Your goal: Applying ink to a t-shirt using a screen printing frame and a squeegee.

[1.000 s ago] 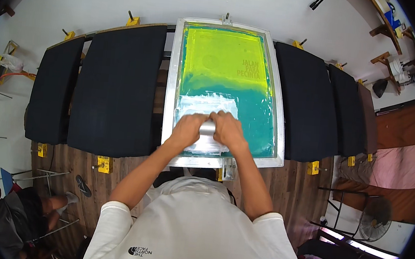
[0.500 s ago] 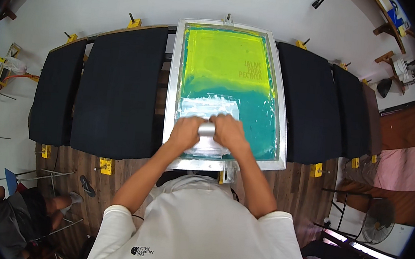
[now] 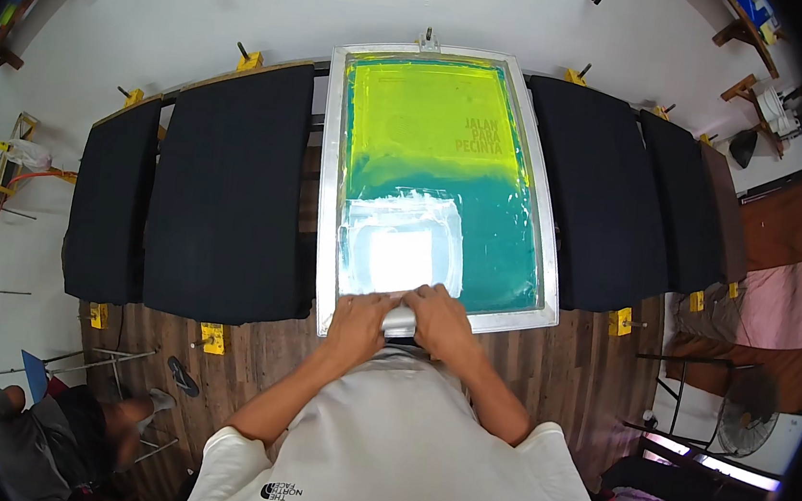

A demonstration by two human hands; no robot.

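Note:
Both my hands are closed around a squeegee with a silvery handle (image 3: 399, 323) at the near end of a screen printing frame (image 3: 550, 250). My left hand (image 3: 357, 327) grips its left part and my right hand (image 3: 444, 324) its right part, with a short stretch of handle showing between them. The blade is hidden under my fingers. Beyond my hands, white ink (image 3: 370, 223) coats the near left of the teal mesh, around a bright white rectangle (image 3: 401, 262). The far half of the mesh (image 3: 405, 106) is yellow-green with faint lettering.
Black-covered printing boards stand on both sides, a left one (image 3: 228, 195) and a right one (image 3: 588, 196) nearest. Yellow clamps (image 3: 213, 338) jut from their ends. A person (image 3: 44, 448) sits at lower left near a slipper (image 3: 183, 376). A fan (image 3: 748, 412) stands at right.
My hands have drawn the squeegee toward me to the frame's near edge. The white ink and bright rectangle that were partly under my hands now show. The view has shifted slightly.

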